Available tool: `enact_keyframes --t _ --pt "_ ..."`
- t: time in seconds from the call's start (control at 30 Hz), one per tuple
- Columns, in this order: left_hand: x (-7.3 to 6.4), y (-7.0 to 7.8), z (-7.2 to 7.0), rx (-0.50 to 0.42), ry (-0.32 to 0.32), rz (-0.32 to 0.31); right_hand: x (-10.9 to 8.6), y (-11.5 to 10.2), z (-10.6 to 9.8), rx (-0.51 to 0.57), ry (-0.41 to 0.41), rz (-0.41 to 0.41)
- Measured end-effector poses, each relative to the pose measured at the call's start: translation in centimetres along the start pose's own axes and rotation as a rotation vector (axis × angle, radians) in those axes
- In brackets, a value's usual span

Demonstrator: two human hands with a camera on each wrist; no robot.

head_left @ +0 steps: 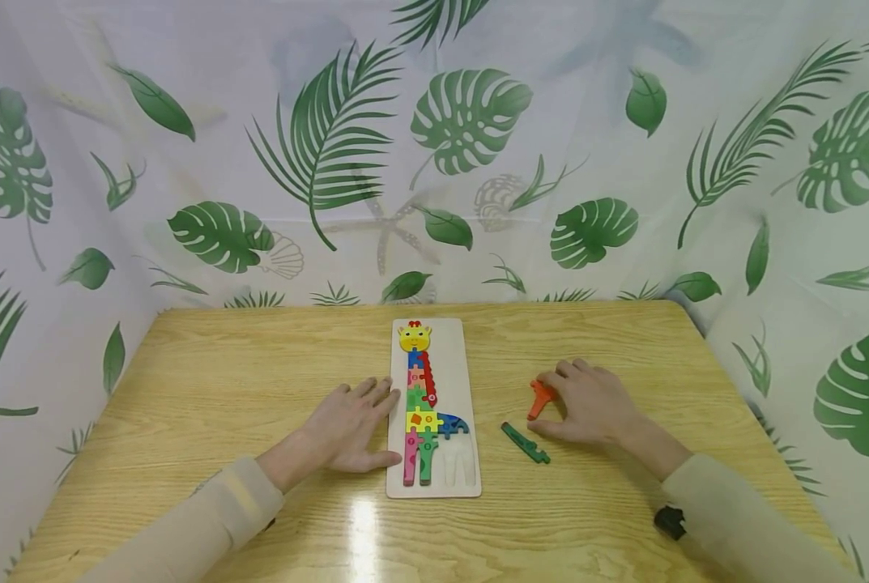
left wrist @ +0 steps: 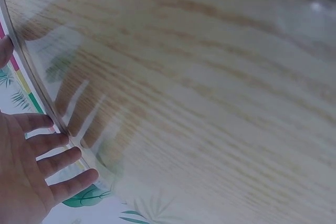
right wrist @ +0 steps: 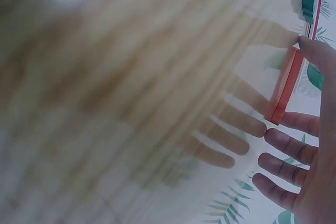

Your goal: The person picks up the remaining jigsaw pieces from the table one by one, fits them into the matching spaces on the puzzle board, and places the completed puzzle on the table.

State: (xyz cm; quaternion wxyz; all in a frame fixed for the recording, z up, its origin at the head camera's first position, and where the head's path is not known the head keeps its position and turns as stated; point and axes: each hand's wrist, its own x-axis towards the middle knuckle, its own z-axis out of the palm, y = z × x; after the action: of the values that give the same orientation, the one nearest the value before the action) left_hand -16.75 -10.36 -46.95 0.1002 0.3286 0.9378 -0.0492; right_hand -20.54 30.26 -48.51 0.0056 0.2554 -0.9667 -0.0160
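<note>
A wooden giraffe puzzle board (head_left: 449, 348) lies upright on the table, with a yellow head piece (head_left: 415, 338) at its top and coloured number pieces down the neck and body. Along its left edge rests my left hand (head_left: 354, 425), fingers spread and fairly straight, fingertips touching the rim. My right hand (head_left: 587, 405) is to the right of the board, thumb and index finger at the two ends of an orange puzzle piece (right wrist: 287, 85), pinching it at table level. Between that hand and the board lies a green puzzle piece (head_left: 525, 444).
The wooden table (head_left: 259, 356) has a shiny light reflection near its front. Pale leg-shaped recesses (head_left: 457, 463) show at the board's lower right. Behind and beside the table hangs a white cloth (head_left: 376, 267) printed with green leaves.
</note>
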Motion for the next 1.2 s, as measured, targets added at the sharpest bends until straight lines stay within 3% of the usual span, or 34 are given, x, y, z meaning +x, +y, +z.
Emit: enact_keyframes --t 0.4,0.87,1.2 --pt "-0.13 0.1 -0.18 -0.012 0.001 0.001 0.36 -0.47 -0.5 0.023 -0.02 -0.014" --pt "-0.01 0.11 0.03 -0.008 0.007 0.002 0.79 -0.47 -0.36 0.043 0.04 -0.069" --pt "-0.03 0.17 -0.07 0.004 0.004 0.001 0.93 -0.63 -0.34 0.029 0.036 -0.073"
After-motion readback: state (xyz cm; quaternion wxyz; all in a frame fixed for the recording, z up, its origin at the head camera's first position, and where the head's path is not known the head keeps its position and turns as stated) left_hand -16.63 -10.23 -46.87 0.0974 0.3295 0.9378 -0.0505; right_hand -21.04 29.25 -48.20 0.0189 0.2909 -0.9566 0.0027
